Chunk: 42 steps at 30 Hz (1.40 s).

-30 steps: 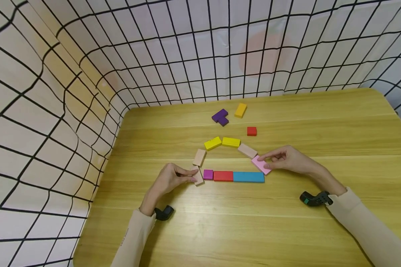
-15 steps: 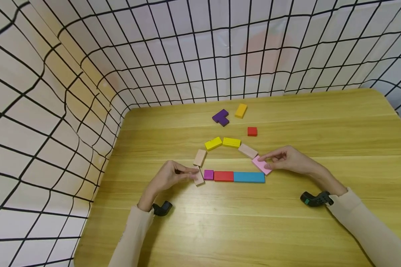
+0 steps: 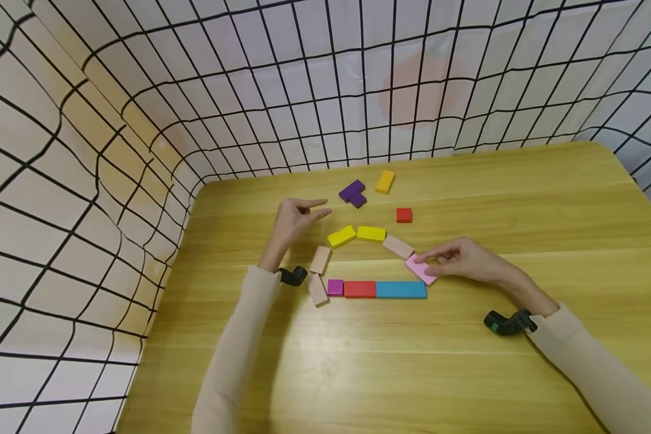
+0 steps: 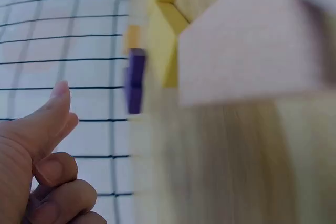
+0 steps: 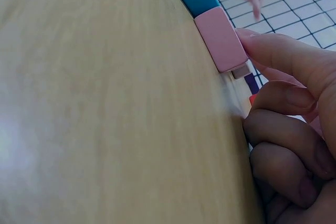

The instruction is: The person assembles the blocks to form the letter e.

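Observation:
My left hand (image 3: 294,222) is raised over the far left of the table, thumb and index finger stretched toward the purple T-shaped block (image 3: 352,192), nothing between them. In the left wrist view its other fingers (image 4: 71,203) are curled. My right hand (image 3: 463,260) pinches the pink block (image 5: 220,40) between thumb and index finger at the right end of an arc of blocks. The arc continues through a pale wooden block (image 3: 398,247), two yellow blocks (image 3: 371,234) and two more wooden blocks (image 3: 320,260) on the left. Along its base lie magenta (image 3: 335,287), red (image 3: 360,289) and blue (image 3: 401,290) blocks in a row.
An orange block (image 3: 385,181) and a small red block (image 3: 404,215) lie beyond the arc, near the purple one. A wooden table (image 3: 390,367) carries everything. Black-gridded white cloth (image 3: 304,108) rises behind its far and left edges.
My left hand has let go of the lower left wooden block and moved up and away toward the purple block. The right hand stays at the pink block; the head view has shifted slightly.

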Motion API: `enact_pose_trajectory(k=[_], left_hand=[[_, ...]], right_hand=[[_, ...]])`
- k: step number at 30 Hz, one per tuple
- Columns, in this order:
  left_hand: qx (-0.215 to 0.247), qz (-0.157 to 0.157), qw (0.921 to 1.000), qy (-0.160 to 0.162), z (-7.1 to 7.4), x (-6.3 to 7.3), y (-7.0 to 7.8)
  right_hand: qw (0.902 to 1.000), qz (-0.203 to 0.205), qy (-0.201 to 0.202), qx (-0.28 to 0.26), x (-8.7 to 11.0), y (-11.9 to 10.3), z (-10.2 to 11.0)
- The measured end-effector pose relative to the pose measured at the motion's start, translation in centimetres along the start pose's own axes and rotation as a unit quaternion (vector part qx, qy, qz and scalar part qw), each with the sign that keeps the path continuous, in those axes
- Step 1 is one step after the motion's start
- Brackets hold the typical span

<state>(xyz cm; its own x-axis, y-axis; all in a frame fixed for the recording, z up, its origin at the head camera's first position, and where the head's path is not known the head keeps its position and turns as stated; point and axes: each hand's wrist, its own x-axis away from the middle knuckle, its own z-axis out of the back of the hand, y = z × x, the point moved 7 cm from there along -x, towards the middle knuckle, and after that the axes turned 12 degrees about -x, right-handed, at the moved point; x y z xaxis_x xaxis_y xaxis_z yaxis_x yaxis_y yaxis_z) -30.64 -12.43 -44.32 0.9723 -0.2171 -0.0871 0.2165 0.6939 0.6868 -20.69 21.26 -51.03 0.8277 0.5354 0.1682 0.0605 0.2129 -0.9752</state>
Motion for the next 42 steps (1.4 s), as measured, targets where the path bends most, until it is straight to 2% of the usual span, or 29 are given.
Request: enact_pose_trajectory(k=[4, 8, 12, 18, 23, 29, 36, 42], left_hand=[[-0.049, 0.032, 0.9983, -0.007, -2.0, -3.1, 0.1], [-0.077, 0.059, 0.9951, -0.016, -3.3, -5.1, 0.2], [-0.049, 0.076, 0.9955, -0.029, -4.5, -6.4, -0.3], [-0.013, 0.102, 0.9938, -0.043, -5.2, -7.0, -0.8], [-0.02, 0.111, 0.9921, -0.054, -4.9, -6.7, -1.1], [-0.011, 0.094, 0.9938, -0.058, -3.3, -5.7, -2.5], [-0.005, 0.089, 0.993, -0.077, -0.3, -2.8, -5.1], [-0.005, 0.075, 0.9923, -0.098, 1.8, 0.0, -6.6]], right_hand=[[1.0, -0.005, 0.003, 0.004, -0.1, 0.1, 0.1], [1.0, -0.004, 0.001, 0.0, -0.1, 0.1, 0.1], [1.0, -0.003, -0.002, -0.005, -0.1, 0.1, 0.1], [0.9998, 0.007, -0.012, -0.012, -0.2, -0.1, -0.2], [0.9998, 0.008, -0.014, -0.013, -0.2, -0.2, -0.2], [1.0, 0.003, -0.004, -0.008, -0.1, -0.1, -0.1], [1.0, -0.002, -0.001, -0.003, -0.2, 0.0, 0.0], [1.0, 0.002, -0.005, 0.002, -0.2, 0.1, 0.0]])
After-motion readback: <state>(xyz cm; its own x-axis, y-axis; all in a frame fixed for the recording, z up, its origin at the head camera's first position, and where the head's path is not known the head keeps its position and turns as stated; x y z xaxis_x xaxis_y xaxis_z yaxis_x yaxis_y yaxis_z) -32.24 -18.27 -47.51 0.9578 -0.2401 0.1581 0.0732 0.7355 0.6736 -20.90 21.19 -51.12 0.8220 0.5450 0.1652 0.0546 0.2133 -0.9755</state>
